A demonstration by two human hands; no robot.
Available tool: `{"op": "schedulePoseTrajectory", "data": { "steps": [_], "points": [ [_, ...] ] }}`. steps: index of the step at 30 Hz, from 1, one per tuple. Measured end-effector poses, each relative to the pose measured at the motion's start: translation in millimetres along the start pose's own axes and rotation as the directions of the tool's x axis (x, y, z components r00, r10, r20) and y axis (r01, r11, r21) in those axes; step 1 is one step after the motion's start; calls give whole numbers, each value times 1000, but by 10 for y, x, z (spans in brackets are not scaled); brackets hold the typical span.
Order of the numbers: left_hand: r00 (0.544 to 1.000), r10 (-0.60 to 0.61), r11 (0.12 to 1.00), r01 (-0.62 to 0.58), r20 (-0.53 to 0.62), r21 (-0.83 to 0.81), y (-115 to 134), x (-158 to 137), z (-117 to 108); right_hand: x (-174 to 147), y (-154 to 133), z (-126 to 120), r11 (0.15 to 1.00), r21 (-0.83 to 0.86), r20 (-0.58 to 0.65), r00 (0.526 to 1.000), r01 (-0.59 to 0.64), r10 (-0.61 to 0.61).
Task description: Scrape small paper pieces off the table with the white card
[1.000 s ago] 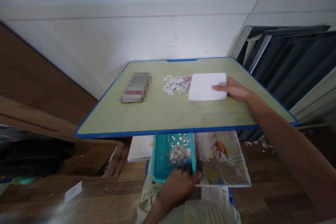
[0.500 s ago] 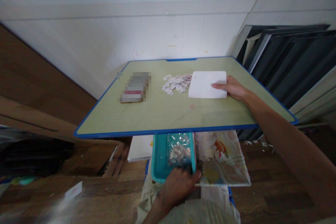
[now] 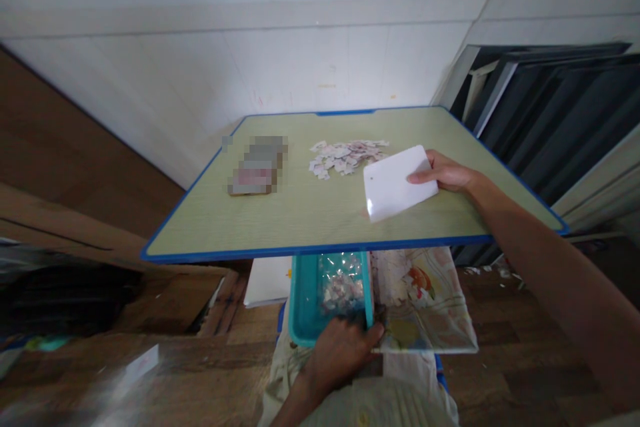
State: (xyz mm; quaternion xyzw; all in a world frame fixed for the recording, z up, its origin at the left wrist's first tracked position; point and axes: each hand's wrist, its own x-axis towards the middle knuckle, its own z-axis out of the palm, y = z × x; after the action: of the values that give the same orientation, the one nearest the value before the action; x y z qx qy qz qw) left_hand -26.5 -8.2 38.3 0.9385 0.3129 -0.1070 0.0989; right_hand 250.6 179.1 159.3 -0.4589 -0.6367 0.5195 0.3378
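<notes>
Counter [image 3: 300, 223]: top smooth, matt, faint wood grain; rim [image 3: 320, 254] smooth, plastic-looking. Over counter's right half: white panel [image 3: 400, 183], hard plastic by its look, smooth, glossy, bright glare near one corner. On counter, mid-top: paper scraps [image 3: 343, 159], thin, matt, ragged pile. Below counter's near edge: teal tray [image 3: 304, 320], smooth plastic, soft sheen; clear bag [image 3: 345, 263], thin crinkled film, sharp highlights. Behind counter: wall [image 3: 300, 70], smooth, low sheen, scuffed. Beneath counter level: floor [image 3: 235, 373], wood-look planks, patchy shine. Right of counter: dark boards [image 3: 560, 100], mostly matt; material indeterminate.
</notes>
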Motion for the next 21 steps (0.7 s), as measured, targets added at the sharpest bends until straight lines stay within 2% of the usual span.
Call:
{"op": "schedulePoseTrajectory", "data": {
  "steps": [3,6,10,13,15,18,21],
  "points": [
    [1000,-8,1000,8,3,-2,2,2,17,9,-24,35,996,-92,16,1000,13,-12],
    [1000,-5,1000,5,2,-2,2,6,18,19,-30,71,992,-115,-12,999,49,-50],
    [1000,12,1000,-12,-3,13,-3,11,7,35,0,87,995,9,-112,989,100,-98],
    [1000,5,1000,-5,-12,14,0,9,6,63,30,95,992,85,-214,974,98,-78],
    [1000,3,1000,-3,-19,1,7,4,11,67,48,115,993,77,-270,961,88,-64],
    [999,-6,1000,6,-37,10,18,-6,24,-14,80,173,997,-28,-382,920,78,-82],
    [998,-10,1000,11,-57,21,23,-11,36,-229,112,259,981,-192,-526,843,14,-115]
  ]
}}
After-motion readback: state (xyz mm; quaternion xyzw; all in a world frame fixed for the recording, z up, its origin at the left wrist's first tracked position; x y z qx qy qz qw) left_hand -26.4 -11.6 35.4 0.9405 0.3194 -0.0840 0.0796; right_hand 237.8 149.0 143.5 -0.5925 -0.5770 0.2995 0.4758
